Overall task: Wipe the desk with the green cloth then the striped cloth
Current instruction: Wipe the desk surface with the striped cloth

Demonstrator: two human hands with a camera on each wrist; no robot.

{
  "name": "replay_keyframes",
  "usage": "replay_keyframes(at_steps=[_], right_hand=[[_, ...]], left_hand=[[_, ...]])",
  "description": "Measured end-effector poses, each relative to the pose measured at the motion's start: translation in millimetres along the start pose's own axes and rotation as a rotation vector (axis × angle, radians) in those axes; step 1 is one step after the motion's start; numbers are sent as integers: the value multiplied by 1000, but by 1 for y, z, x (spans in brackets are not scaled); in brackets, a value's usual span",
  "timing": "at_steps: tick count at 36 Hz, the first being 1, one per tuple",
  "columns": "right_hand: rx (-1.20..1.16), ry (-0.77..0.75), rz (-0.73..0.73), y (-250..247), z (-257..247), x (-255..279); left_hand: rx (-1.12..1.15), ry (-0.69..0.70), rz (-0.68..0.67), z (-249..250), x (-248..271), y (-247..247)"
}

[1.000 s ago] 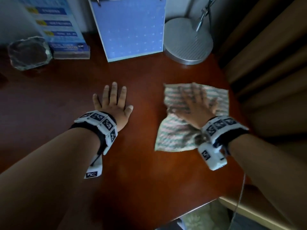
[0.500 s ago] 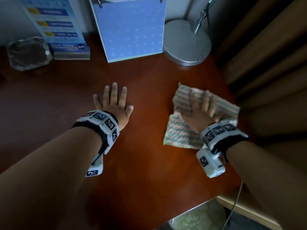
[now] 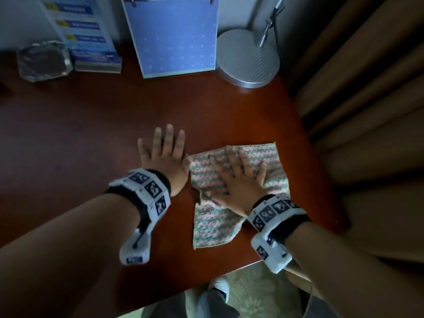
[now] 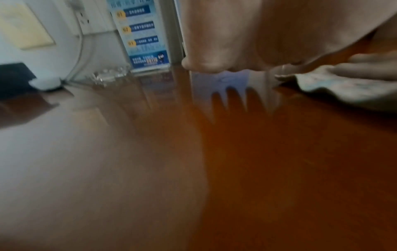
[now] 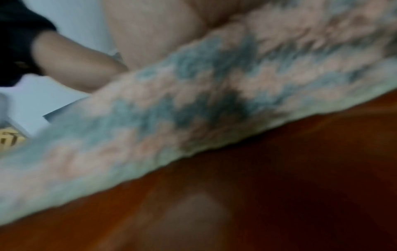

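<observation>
The striped pink-and-green cloth (image 3: 229,203) lies spread on the reddish-brown desk (image 3: 91,134), near its right front corner. My right hand (image 3: 238,177) presses flat on the cloth with straight, spread fingers. My left hand (image 3: 163,157) lies palm down on the bare wood just left of the cloth, its thumb side at the cloth's edge. In the left wrist view the cloth's edge (image 4: 343,90) shows at the right under the right hand's fingers (image 4: 369,71). The right wrist view is filled by the blurred cloth (image 5: 193,101) over the desk (image 5: 279,195). No green cloth is in view.
Along the back stand a blue flip calendar (image 3: 172,35), a blue leaflet stand (image 3: 85,33), a glass ashtray (image 3: 43,60) and a round silver lamp base (image 3: 247,58). Brown curtains (image 3: 367,111) hang right of the desk. The desk's front edge (image 3: 206,285) runs below my wrists.
My right hand has slid the striped cloth leftward and towards me, up against my left hand. The left hand has stayed flat in about the same place.
</observation>
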State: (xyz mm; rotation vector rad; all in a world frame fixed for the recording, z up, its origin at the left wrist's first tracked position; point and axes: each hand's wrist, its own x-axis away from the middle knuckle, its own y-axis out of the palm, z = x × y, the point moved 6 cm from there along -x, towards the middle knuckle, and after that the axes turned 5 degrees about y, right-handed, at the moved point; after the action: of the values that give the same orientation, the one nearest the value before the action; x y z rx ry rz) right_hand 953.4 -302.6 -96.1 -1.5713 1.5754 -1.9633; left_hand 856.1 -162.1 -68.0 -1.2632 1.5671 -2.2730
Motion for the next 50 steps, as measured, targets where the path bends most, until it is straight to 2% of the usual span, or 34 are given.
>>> replay_keyframes(at_steps=[4, 11, 17, 21, 30, 38, 40, 45, 50], right_hand=[[-36, 113, 16, -11, 40, -9], [-176, 375, 48, -29, 128, -5], [-215, 494, 162, -15, 139, 11], [-204, 469, 178, 4, 109, 27], [-34, 157, 95, 49, 20, 67], [-52, 89, 53, 48, 21, 67], [-61, 106, 68, 40, 31, 60], [-150, 281, 132, 5, 73, 24], [-185, 377, 118, -25, 101, -8]], left_hand=[[0, 25, -72, 13, 14, 29], [-35, 1, -85, 13, 13, 39], [-48, -19, -69, 12, 11, 39], [-60, -27, -65, 13, 11, 40], [-67, -45, -67, 14, 12, 39], [-69, -41, -50, 15, 13, 38], [-64, -34, -50, 15, 12, 39], [-66, -26, -27, 14, 12, 39], [-64, -20, -15, 13, 11, 40]])
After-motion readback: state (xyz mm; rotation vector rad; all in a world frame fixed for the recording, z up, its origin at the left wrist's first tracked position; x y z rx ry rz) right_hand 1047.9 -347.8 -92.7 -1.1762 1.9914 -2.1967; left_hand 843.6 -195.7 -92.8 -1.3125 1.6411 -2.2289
